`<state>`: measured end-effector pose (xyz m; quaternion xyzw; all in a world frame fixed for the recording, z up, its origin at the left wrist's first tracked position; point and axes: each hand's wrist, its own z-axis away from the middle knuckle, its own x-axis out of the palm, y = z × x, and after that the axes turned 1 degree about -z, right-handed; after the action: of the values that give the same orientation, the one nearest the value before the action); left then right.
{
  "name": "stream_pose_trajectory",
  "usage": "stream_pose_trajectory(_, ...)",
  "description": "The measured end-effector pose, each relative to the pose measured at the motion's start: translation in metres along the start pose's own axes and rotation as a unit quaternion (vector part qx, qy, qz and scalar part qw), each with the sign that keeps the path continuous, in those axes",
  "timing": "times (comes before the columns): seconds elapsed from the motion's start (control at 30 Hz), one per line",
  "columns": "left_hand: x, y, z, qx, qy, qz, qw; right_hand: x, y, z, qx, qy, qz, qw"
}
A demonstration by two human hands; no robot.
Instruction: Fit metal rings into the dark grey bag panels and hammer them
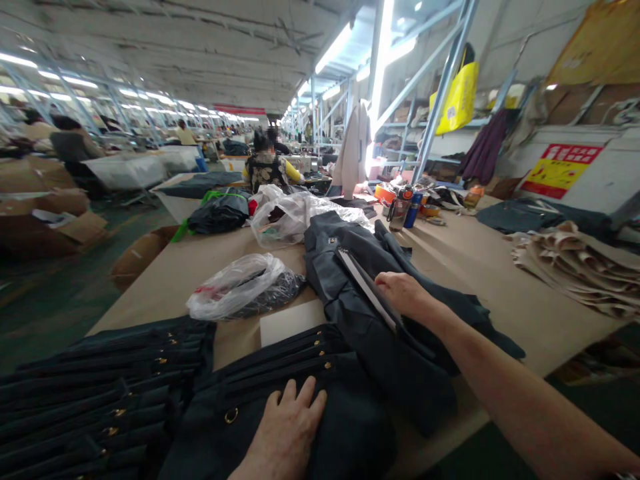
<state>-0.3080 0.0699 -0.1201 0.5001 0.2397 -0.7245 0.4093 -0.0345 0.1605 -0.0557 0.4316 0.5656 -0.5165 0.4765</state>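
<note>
My left hand (287, 427) lies flat with fingers spread on a stack of dark garment pieces with gold rings (280, 380) at the table's near edge. My right hand (403, 293) reaches forward and rests on a dark jacket (360, 280) spread in the middle of the table. Its fingers curl over the jacket's fabric beside a grey strip (365, 287) along the jacket's edge. A second fanned stack of dark pieces (100, 387) lies at the near left.
A clear plastic bag with dark contents (240, 287) lies left of the jacket, and a larger bag (295, 217) behind it. Tan paper patterns (575, 267) are piled at right. Bottles (405, 208) stand farther back. A seated person (267, 167) works beyond the table (480, 267).
</note>
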Motion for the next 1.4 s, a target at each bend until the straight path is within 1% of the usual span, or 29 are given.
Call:
stream_pose_trajectory(0.07, 0.0, -0.001, 0.001, 0.007, 0.007, 0.008, 1.0, 0.0, 0.02, -0.024, 0.045, -0.003, 0.009, 0.999)
stream_pose_trajectory(0.13, 0.003, -0.002, 0.0, 0.006, 0.012, 0.011, 1.0, 0.009, 0.028, -0.039, 0.06, -0.006, 0.012, 0.998)
stream_pose_trajectory(0.2, 0.005, -0.002, -0.001, 0.005, 0.014, 0.012, 1.0, 0.022, 0.026, -0.045, 0.072, -0.009, 0.011, 0.997)
stream_pose_trajectory(0.27, 0.007, -0.002, -0.002, 0.009, 0.018, 0.016, 1.0, 0.033, 0.02, -0.044, 0.081, -0.007, 0.007, 0.997)
stream_pose_trajectory(0.33, 0.007, -0.002, -0.002, 0.01, 0.018, 0.02, 1.0, 0.037, 0.016, -0.04, 0.075, 0.001, -0.003, 0.997)
stream_pose_trajectory(0.4, 0.004, -0.003, -0.001, 0.007, 0.019, 0.02, 1.0, 0.033, 0.015, -0.038, 0.064, 0.01, -0.02, 0.998)
stream_pose_trajectory(0.47, -0.003, -0.006, 0.0, 0.013, 0.015, 0.033, 0.999, 0.02, 0.018, -0.038, 0.063, 0.026, -0.045, 0.997)
stream_pose_trajectory(0.53, -0.016, -0.007, 0.001, 0.037, 0.033, 0.089, 0.995, 0.0, 0.019, -0.037, 0.063, 0.046, -0.08, 0.994)
stream_pose_trajectory(0.57, -0.024, -0.007, 0.001, 0.053, 0.059, 0.14, 0.987, -0.011, 0.018, -0.035, 0.058, 0.054, -0.096, 0.992)
stream_pose_trajectory(0.6, -0.035, -0.005, 0.001, 0.066, 0.097, 0.203, 0.972, -0.021, 0.014, -0.031, 0.045, 0.054, -0.126, 0.99)
stream_pose_trajectory(0.63, -0.046, -0.002, 0.001, 0.073, 0.139, 0.275, 0.949, -0.031, 0.007, -0.026, 0.026, 0.044, -0.174, 0.983)
stream_pose_trajectory(0.67, -0.057, 0.003, 0.0, 0.073, 0.177, 0.35, 0.917, -0.038, -0.003, -0.02, 0.003, 0.03, -0.238, 0.971)
stream_pose_trajectory(0.7, -0.069, 0.009, -0.002, 0.068, 0.204, 0.422, 0.881, -0.042, -0.016, -0.012, -0.02, 0.019, -0.309, 0.951)
stream_pose_trajectory(0.77, -0.088, 0.022, -0.007, 0.07, 0.217, 0.546, 0.806, -0.045, -0.045, 0.005, -0.064, 0.009, -0.432, 0.899)
stream_pose_trajectory(0.8, -0.095, 0.029, -0.01, 0.073, 0.216, 0.596, 0.77, -0.043, -0.059, 0.014, -0.086, 0.011, -0.464, 0.881)
stream_pose_trajectory(0.83, -0.1, 0.033, -0.012, 0.077, 0.213, 0.639, 0.735, -0.04, -0.072, 0.022, -0.108, 0.014, -0.472, 0.875)
stream_pose_trajectory(0.9, -0.102, 0.038, -0.014, 0.07, 0.228, 0.703, 0.67, -0.034, -0.089, 0.034, -0.17, 0.009, -0.446, 0.879)
stream_pose_trajectory(0.97, -0.097, 0.035, -0.011, 0.045, 0.234, 0.745, 0.624, -0.033, -0.094, 0.04, -0.248, 0.018, -0.353, 0.902)
stream_pose_trajectory(1.0, -0.094, 0.031, -0.007, 0.038, 0.223, 0.76, 0.61, -0.034, -0.093, 0.042, -0.283, 0.03, -0.285, 0.915)
stream_pose_trajectory(1.07, -0.089, 0.022, 0.007, 0.038, 0.166, 0.779, 0.604, -0.041, -0.087, 0.043, -0.327, 0.056, -0.149, 0.932)
stream_pose_trajectory(1.1, -0.088, 0.018, 0.014, 0.04, 0.131, 0.783, 0.607, -0.045, -0.085, 0.043, -0.339, 0.058, -0.107, 0.933)
stream_pose_trajectory(1.13, -0.087, 0.014, 0.023, 0.044, 0.104, 0.786, 0.608, -0.049, -0.082, 0.044, -0.351, 0.045, -0.091, 0.931)
stream_pose_trajectory(1.17, -0.087, 0.011, 0.03, 0.051, 0.083, 0.788, 0.608, -0.053, -0.081, 0.044, -0.367, 0.021, -0.098, 0.925)
stream_pose_trajectory(1.23, -0.088, 0.007, 0.043, 0.068, 0.055, 0.792, 0.604, -0.057, -0.08, 0.047, -0.405, -0.051, -0.154, 0.9)
stream_pose_trajectory(1.27, -0.088, 0.004, 0.047, 0.074, 0.042, 0.794, 0.603, -0.057, -0.08, 0.048, -0.416, -0.082, -0.186, 0.887)
stream_pose_trajectory(1.3, -0.089, 0.001, 0.051, 0.075, 0.029, 0.79, 0.607, -0.057, -0.08, 0.05, -0.419, -0.102, -0.209, 0.878)
stream_pose_trajectory(1.33, -0.091, -0.003, 0.054, 0.071, 0.022, 0.778, 0.623, -0.056, -0.08, 0.052, -0.417, -0.108, -0.218, 0.876)
stream_pose_trajectory(1.37, -0.094, -0.007, 0.057, 0.058, 0.033, 0.754, 0.653, -0.056, -0.081, 0.054, -0.412, -0.101, -0.211, 0.881)
stream_pose_trajectory(1.4, -0.097, -0.011, 0.061, 0.036, 0.074, 0.716, 0.693, -0.057, -0.081, 0.056, -0.407, -0.085, -0.186, 0.89)
